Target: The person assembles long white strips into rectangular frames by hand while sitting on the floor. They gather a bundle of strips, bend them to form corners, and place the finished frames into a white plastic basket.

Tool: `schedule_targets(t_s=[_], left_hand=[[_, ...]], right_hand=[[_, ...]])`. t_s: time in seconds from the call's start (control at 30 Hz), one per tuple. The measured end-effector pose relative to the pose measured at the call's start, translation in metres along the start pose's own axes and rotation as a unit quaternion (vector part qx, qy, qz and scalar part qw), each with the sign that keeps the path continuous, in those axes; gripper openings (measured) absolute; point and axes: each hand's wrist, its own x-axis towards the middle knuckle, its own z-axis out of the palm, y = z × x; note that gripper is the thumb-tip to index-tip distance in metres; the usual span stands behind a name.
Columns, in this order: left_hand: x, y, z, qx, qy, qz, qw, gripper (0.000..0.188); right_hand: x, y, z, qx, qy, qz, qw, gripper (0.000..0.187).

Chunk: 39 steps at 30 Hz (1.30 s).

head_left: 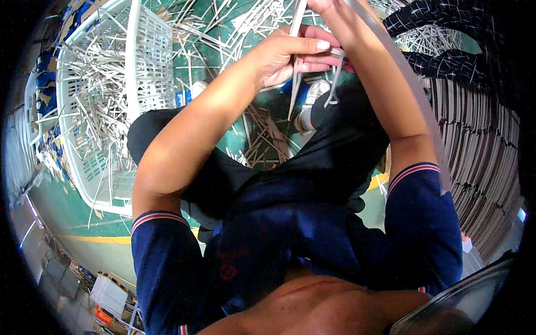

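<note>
Narrow, flat white strips (pixel 299 18) are pinched in the bare left hand (pixel 279 58), the thumb being pressed over them against the fingers. Their long axis is set steeply across the thumb: one end is carried up past the fingers to the top edge of the view, and thin tails are left hanging below the palm, toward the lap. Another bent length is hung from just beyond the thumb tip. The strips are held nearest by the left hand; the bare right hand (pixel 321 4) is placed just above and to the right of those fingers, but is mostly cut off, so its grip cannot be told. Below the fingers, a white lace-up shoe (pixel 317 92) and the knees in plain black trousers (pixel 346 125) are seen, with loose strips (pixel 265 137) scattered on the green floor between the legs. Farther left of the fingers, a pale, latticed plastic basket (pixel 133 61) is filled with similar strips; farther right, tall stacks of thin, flat sheets (pixel 483 145) are piled.
</note>
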Motion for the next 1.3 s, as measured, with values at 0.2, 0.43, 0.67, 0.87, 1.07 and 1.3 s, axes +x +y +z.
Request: schedule_targets(t_s=[0.2, 0.43, 0.67, 0.87, 1.07, 1.3], left_hand=[[0.003, 0.01, -0.001, -0.026, 0.025, 0.016, 0.999, 0.033], [-0.012, -0.003, 0.015, -0.069, -0.152, -0.052, 0.985, 0.077], [-0.013, 0.013, -0.014, -0.046, 0.183, -0.079, 0.979, 0.035], [-0.006, 0.074, -0.089, -0.121, 0.296, 0.076, 0.944, 0.048], [-0.021, 0.126, -0.073, -0.164, 0.3, 0.169, 0.924, 0.06], [-0.039, 0.137, -0.082, 0.009, 0.309, 0.173, 0.935, 0.023]], right_hand=[[0.015, -0.026, -0.017, 0.022, 0.164, -0.091, 0.982, 0.031], [0.025, -0.061, -0.032, 0.098, 0.119, -0.163, 0.975, 0.033], [0.034, -0.068, -0.051, -0.078, 0.198, -0.323, 0.922, 0.037], [0.005, 0.024, 0.003, -0.314, 0.029, -0.204, 0.927, 0.039], [-0.018, 0.067, 0.025, -0.532, -0.254, -0.1, 0.802, 0.028], [-0.011, 0.097, 0.005, -0.439, -0.162, -0.218, 0.856, 0.027]])
